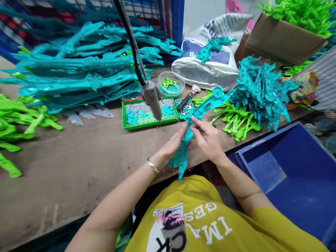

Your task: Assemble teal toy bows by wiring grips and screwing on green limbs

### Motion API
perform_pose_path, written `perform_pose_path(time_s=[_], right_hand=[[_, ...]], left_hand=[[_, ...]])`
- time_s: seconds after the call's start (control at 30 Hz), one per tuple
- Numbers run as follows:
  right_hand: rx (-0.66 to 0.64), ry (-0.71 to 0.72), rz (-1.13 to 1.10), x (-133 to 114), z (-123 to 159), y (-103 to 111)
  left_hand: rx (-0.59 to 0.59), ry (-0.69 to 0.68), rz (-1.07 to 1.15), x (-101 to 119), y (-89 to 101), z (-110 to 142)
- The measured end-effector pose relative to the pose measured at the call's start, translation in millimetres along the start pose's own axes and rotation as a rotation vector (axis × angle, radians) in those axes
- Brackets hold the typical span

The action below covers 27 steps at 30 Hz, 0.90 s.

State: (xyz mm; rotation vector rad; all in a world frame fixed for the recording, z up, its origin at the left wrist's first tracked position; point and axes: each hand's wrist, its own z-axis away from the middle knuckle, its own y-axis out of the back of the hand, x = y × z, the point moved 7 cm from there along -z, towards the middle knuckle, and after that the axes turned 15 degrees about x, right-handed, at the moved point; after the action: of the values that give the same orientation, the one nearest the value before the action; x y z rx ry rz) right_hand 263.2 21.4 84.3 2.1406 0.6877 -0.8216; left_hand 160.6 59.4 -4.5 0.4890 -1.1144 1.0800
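Both my hands are over the table's front edge, holding a long teal plastic piece [182, 154] with a thin reddish wire [201, 118] looped along it. My left hand [172, 144] grips it from the left, and the fingertips of my right hand [207, 134] pinch it near the wire. Its pointed lower end hangs below my hands, and its round-ended arm reaches up and right. My fingers hide its middle. Just beyond my hands, a grey hot glue gun [151, 98] hangs over a green tray [141, 123] of silver beads and small teal pieces.
A large teal pile [78, 70] lies at the back left, with lime green parts [18, 119] at the left. A glass bowl [171, 83], white sack [204, 70], cardboard box [283, 42] and teal heap [262, 91] stand behind. A blue bin [286, 175] sits at the right.
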Motion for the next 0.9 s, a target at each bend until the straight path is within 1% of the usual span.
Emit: perform_pose_path(time_s=[0.07, 0.13, 0.2, 0.3, 0.37, 0.43, 0.5, 0.57, 0.6, 0.67, 0.73, 0.8, 0.9], right_hand=[[0.040, 0.099, 0.149, 1.2, -16.8, 8.0], [0.052, 0.130, 0.298, 6.0, -33.1, 13.4], [0.002, 0.076, 0.448, 16.9, -48.8, 13.4], [-0.081, -0.033, 0.646, 39.5, -70.5, 7.8], [-0.098, -0.069, 0.693, 55.5, -82.8, 2.7], [-0.112, -0.097, 0.659, 71.9, -90.1, -2.0], [-0.119, -0.123, 0.604, 84.5, -89.7, -3.0], [-0.105, -0.128, 0.584, 88.3, -81.0, 1.2], [-0.086, -0.119, 0.578, 86.1, -73.8, 4.7], [-0.030, -0.088, 0.522, 75.0, -53.8, 12.2], [-0.009, -0.069, 0.394, 61.8, -26.7, 15.8], [-0.051, -0.086, 0.263, 53.9, 5.8, 13.3], [-0.157, -0.145, 0.102, 53.2, 56.6, 0.6]], left_hand=[[-0.008, 0.024, 0.035, -2.5, 3.5, -0.3], [-0.040, 0.051, 0.045, -3.4, 6.0, 0.3], [-0.075, 0.064, 0.026, -2.1, 6.9, 0.8], [-0.089, 0.069, -0.018, 0.2, 5.4, -0.3], [-0.073, 0.080, -0.033, -1.0, 3.4, -2.8], [-0.044, 0.108, -0.055, -5.6, 3.0, -6.3], [-0.014, 0.140, -0.077, -12.0, 5.1, -9.9], [0.017, 0.165, -0.086, -17.5, 9.9, -13.0], [0.031, 0.174, -0.081, -19.4, 12.9, -14.1], [0.057, 0.191, -0.064, -21.5, 18.9, -15.6], [0.074, 0.224, -0.030, -22.2, 23.6, -16.1], [0.063, 0.263, 0.034, -21.1, 24.7, -16.2], [-0.002, 0.267, 0.137, -15.5, 20.3, -17.1]])
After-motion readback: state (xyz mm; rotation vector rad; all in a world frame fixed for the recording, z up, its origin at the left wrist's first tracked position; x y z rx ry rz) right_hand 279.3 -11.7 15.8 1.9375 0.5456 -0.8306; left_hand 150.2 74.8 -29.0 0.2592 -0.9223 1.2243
